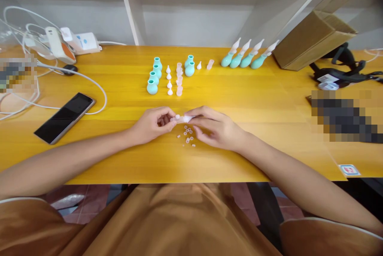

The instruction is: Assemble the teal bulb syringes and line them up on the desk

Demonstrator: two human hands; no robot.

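My left hand (151,126) pinches a clear pinkish tube (179,120) between thumb and fingers, low over the table. At the tube's right end, my right hand (223,130) has its fingers closed on a white nozzle tip (187,119). Tube and tip meet end to end; how deeply they fit together I cannot tell. Several small clear rings (187,131) lie loose just below. Beyond the hands stand teal rubber bulbs (152,87), a column of white tips (170,92) and a column of pinkish tubes (179,91).
Several assembled nasal aspirators (257,62) lie at the back right, beside a cardboard box (314,34) and black straps (332,74). A phone (64,118) lies at left near white cables (103,88) and a power strip (60,44). Shelving (197,20) closes off the back.
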